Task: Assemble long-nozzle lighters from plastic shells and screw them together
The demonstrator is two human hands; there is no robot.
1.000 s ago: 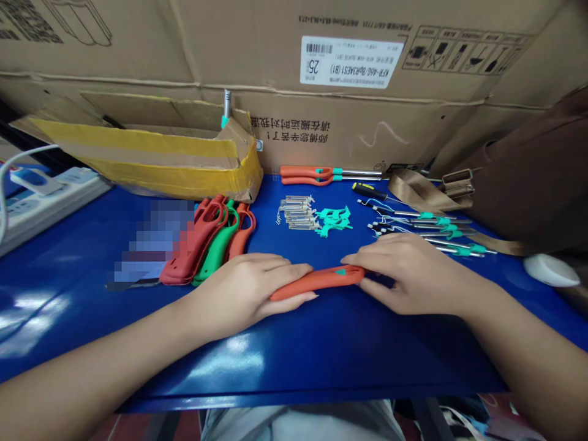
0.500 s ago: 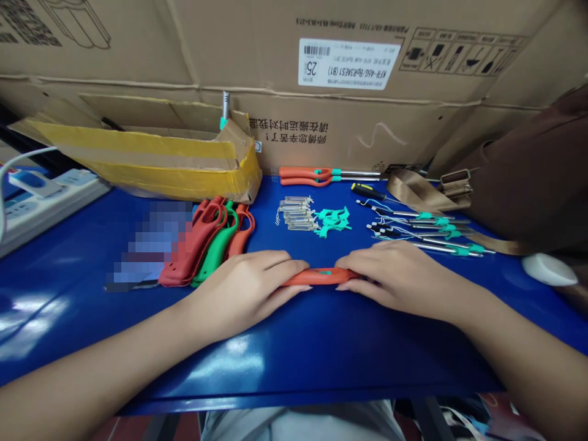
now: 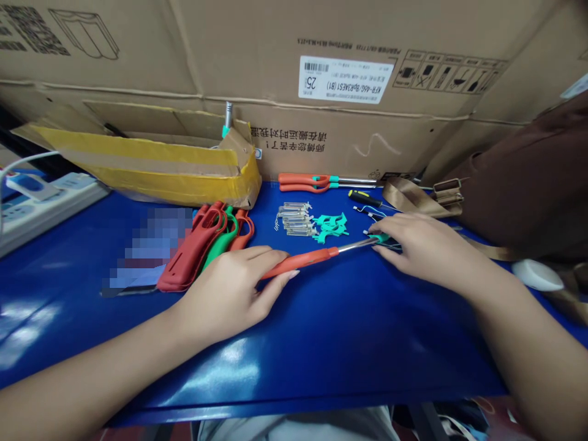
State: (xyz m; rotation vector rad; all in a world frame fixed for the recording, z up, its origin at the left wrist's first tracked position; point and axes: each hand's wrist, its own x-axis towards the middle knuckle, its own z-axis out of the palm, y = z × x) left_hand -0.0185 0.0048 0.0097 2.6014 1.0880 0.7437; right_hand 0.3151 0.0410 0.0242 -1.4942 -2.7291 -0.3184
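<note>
My left hand is closed around an orange lighter handle, slanting up to the right. From its right end a shiny metal rod runs to the fingertips of my right hand. Those fingers are pinched around a teal collar by the rod's far end; how collar and rod join is hidden. Beyond the right hand, black stems with white connectors lie partly covered. Left of my left hand rest a red handle shell, a green handle shell and an orange handle shell.
Mid-table lie clear-and-metal inserts and small teal parts. Behind are finished orange lighters, a screwdriver and a yellow-taped cardboard box. A power strip sits left; a brown strap and white object sit right.
My right hand has moved right and away from me, off the orange handle, exposing a metal rod. My left hand still grips the handle, now tilted up at its right end.
</note>
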